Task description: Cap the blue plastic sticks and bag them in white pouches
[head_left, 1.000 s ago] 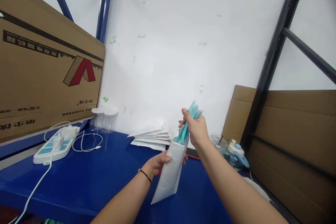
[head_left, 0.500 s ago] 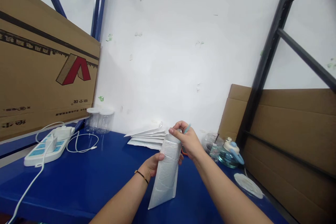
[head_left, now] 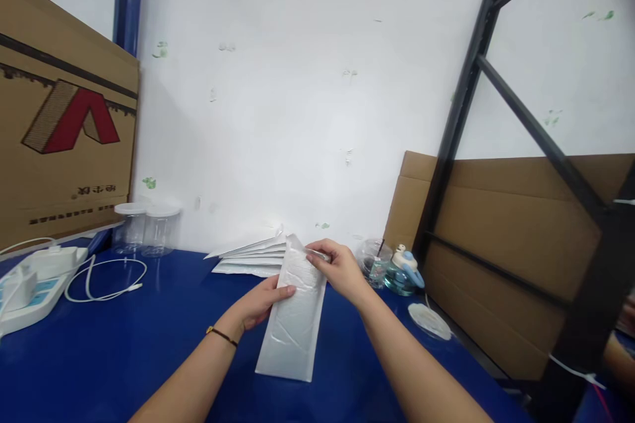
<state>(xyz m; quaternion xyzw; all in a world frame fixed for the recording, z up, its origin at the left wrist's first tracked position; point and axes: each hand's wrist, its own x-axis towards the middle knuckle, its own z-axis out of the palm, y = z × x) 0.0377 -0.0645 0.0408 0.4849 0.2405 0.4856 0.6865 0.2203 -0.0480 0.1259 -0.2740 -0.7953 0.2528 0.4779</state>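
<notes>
A white padded envelope [head_left: 294,324] stands tilted over the blue table, its top edge slightly parted. My left hand [head_left: 265,301] grips its left side, thumb across the front and the other fingers mostly behind it. At the upper right corner, my right hand [head_left: 337,268] pinches the envelope's top edge between thumb and fingers. Just behind lies a stack of similar white envelopes [head_left: 253,261].
On the left are a white power strip [head_left: 42,287], a coiled cable, two clear jars [head_left: 161,231] and a large carton [head_left: 69,178]. A plastic cup [head_left: 372,261], a blue-topped bottle [head_left: 403,274] and a white disc [head_left: 429,321] sit right. Part of a person's arm shows far right.
The view has swung to the right. The envelope is turned flatter towards me, and my right hand has moved from above its opening to its top right edge. The light-blue item by my right fingers no longer shows.
</notes>
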